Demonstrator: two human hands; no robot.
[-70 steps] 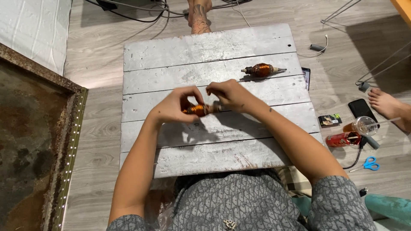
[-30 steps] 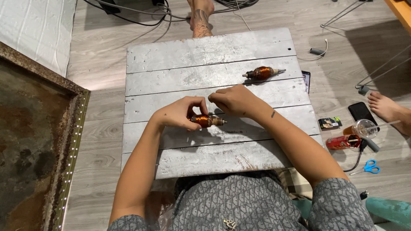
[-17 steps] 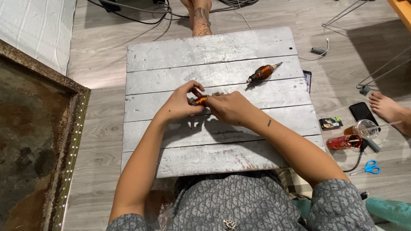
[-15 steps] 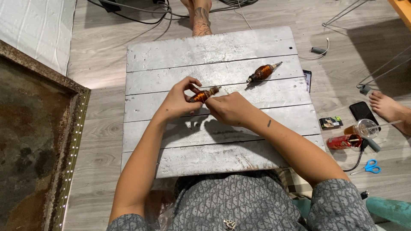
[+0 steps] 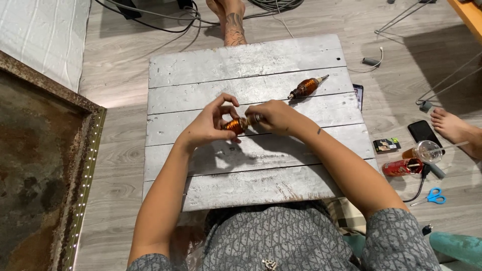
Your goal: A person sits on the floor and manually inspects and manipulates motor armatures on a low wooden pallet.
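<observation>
Hands meeting over the middle of the grey plank board, both closed on one small copper-wound rotor. Left hand curled round the coil end, thumb and fingertips pinching it from above and below. Right hand closed on the shaft end, fingers wrapped so that the tip stays hidden. Rotor held just above the board, not resting on it, long axis running roughly left to right with a slight tilt upward toward the right. Coil end toward the left hand, shaft toward the right; neither hand nearer, since both grip it at once.

Second rotor lying flat on the board, up and to the right, well apart from the hands, long axis slanting with its thin shaft pointing away to the upper right. Closer to the right hand than the left.

Off the board to the right: phone, red can, plastic cup with straw, blue scissors. Bare foot of another person at the right edge, tattooed foot beyond the far end. Rusty framed panel at the left.
</observation>
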